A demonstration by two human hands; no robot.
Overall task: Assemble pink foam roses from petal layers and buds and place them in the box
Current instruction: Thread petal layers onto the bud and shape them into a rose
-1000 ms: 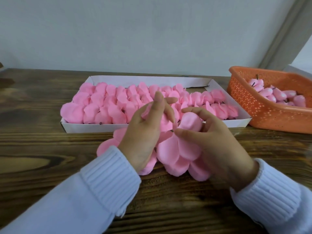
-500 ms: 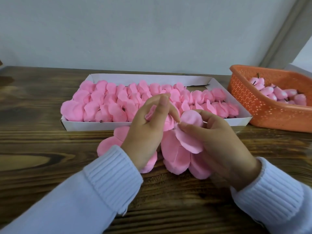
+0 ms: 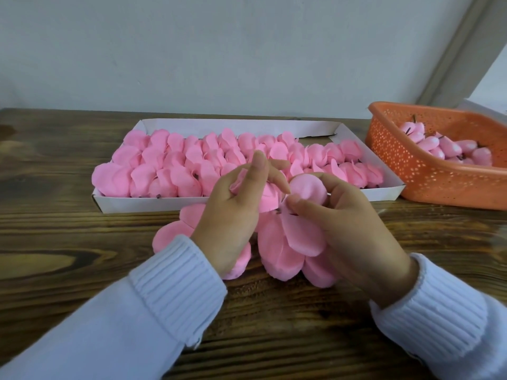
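Left hand [image 3: 230, 218]: fingers curled round a part-built rose [image 3: 267, 201], just in front of the box [image 3: 137, 205].
Right hand [image 3: 354, 231]: thumb and forefinger pinch a petal layer [image 3: 301, 237] touching the rose.
Material: smooth, rounded pink foam.

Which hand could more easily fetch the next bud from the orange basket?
Probably the right hand, though it pinches a petal layer: the orange basket of buds sits on its side. The left hand, gripping the rose, would cross over.

Orange basket [image 3: 428, 171] cut by right edge, petal layers [image 3: 277, 250] partly under left hand [image 3: 230, 215]
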